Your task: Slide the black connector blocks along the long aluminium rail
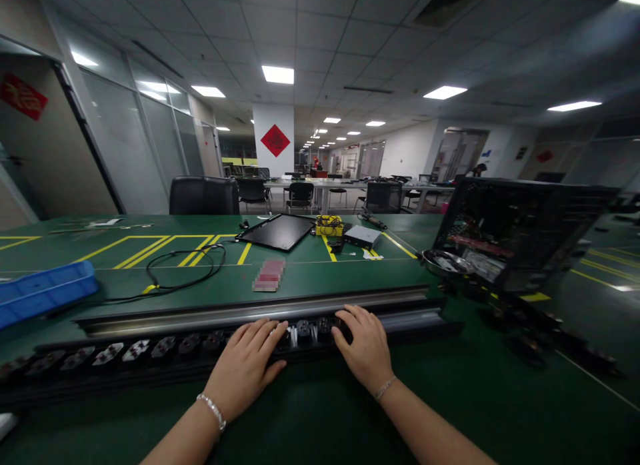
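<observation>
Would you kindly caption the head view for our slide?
Left hand and right hand at a black rail holding small parts.

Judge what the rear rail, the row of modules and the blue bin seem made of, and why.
Rear rail: probably metal, dark outside; its inside shows a long silvery sheen.
Modules: perhaps plastic, black or pale, with small glossy highlights.
Bin: likely plastic, fairly smooth, blue throughout.

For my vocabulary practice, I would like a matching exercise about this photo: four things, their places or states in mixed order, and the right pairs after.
1. Left hand
2. Plastic bin
3. Computer case
4. Rectangular panel

A. Open on one side, at the right
B. On the black rail
C. Black, lying flat
D. Blue, at the left edge

Pairs: 1-B; 2-D; 3-A; 4-C
</observation>
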Motion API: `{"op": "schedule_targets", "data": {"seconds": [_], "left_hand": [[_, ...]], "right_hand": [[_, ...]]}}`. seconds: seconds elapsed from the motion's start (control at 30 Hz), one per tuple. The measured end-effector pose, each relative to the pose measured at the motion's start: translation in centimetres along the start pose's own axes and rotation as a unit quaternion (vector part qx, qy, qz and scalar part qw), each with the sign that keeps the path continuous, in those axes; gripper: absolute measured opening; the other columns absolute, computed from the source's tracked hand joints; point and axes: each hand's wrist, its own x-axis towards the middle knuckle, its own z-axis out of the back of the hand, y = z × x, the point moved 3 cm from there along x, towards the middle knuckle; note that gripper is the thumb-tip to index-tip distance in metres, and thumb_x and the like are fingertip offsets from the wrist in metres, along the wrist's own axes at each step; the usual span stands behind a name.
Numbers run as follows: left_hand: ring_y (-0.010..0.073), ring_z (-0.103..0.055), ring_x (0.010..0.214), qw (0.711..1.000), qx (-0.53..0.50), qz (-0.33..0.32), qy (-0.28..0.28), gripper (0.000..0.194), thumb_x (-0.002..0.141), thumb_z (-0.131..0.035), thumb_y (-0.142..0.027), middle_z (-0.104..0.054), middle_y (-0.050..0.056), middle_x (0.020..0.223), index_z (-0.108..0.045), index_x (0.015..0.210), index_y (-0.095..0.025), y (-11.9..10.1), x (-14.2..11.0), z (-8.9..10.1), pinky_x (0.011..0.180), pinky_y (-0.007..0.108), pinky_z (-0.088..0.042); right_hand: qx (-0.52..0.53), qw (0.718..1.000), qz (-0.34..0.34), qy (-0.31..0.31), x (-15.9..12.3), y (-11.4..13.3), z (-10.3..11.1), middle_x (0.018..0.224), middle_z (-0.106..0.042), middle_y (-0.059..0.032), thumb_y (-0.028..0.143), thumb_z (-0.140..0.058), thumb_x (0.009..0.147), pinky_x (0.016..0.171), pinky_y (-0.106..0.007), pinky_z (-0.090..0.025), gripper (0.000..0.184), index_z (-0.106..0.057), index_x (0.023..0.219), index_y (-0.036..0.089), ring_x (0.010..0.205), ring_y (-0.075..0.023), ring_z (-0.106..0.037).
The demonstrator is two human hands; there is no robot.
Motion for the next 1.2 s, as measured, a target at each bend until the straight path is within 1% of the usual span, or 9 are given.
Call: {"op": "schedule_targets", "data": {"seconds": [0.17,0.37,0.6,1.0,1.2], "left_hand": [[0.0246,-0.049,0.113,1.000,-0.001,0.012,0.004,0.050,0.083,-0.049,-0.040,-0.057,0.005,0.121,-0.041,0.130,-0.025,0.00,0.01,0.02,0.093,0.039,-0.037],[0.0237,-0.052,0.110,1.000,0.008,-0.001,-0.009,0.048,0.084,-0.048,-0.039,-0.058,0.006,0.120,-0.041,0.130,-0.024,0.06,-0.01,-0.19,0.091,0.038,-0.039],[0.0231,-0.052,0.110,1.000,0.006,-0.001,-0.010,0.048,0.084,-0.048,-0.039,-0.059,0.006,0.120,-0.041,0.130,-0.025,0.00,-0.05,-0.15,0.090,0.037,-0.039],[0.0228,-0.053,0.108,1.000,0.009,-0.012,-0.018,0.048,0.084,-0.047,-0.041,-0.060,0.006,0.117,-0.042,0.129,-0.026,0.05,-0.05,-0.35,0.090,0.037,-0.040],[0.0225,-0.053,0.108,0.999,0.022,-0.024,-0.021,0.049,0.084,-0.048,-0.042,-0.060,0.005,0.118,-0.041,0.130,-0.025,-0.13,0.03,-0.45,0.090,0.036,-0.039]], "right_hand": [[0.013,1.000,-0.006,0.012,0.40,-0.10,0.23,0.113,-0.059,-0.0052,0.035,-0.049,0.080,0.095,-0.041,-0.033,0.026,-0.062,0.100,0.026,0.110,-0.0227,-0.048],[0.030,0.999,-0.010,0.012,0.77,0.18,0.61,0.106,-0.062,-0.0038,0.032,-0.053,0.076,0.094,-0.042,-0.032,0.021,-0.062,0.094,0.026,0.103,-0.0220,-0.051],[0.045,0.999,-0.025,0.009,0.84,0.34,0.73,0.102,-0.062,-0.0028,0.029,-0.055,0.072,0.090,-0.039,-0.034,0.018,-0.061,0.089,0.026,0.099,-0.0208,-0.051],[0.045,0.998,-0.050,0.015,0.89,0.42,0.78,0.098,-0.062,-0.0017,0.026,-0.055,0.070,0.089,-0.038,-0.033,0.015,-0.058,0.084,0.025,0.096,-0.0201,-0.051],[0.040,0.997,-0.061,0.029,0.99,0.41,0.65,0.096,-0.061,-0.0028,0.023,-0.053,0.069,0.083,-0.035,-0.036,0.014,-0.055,0.083,0.024,0.096,-0.0204,-0.050]]}}
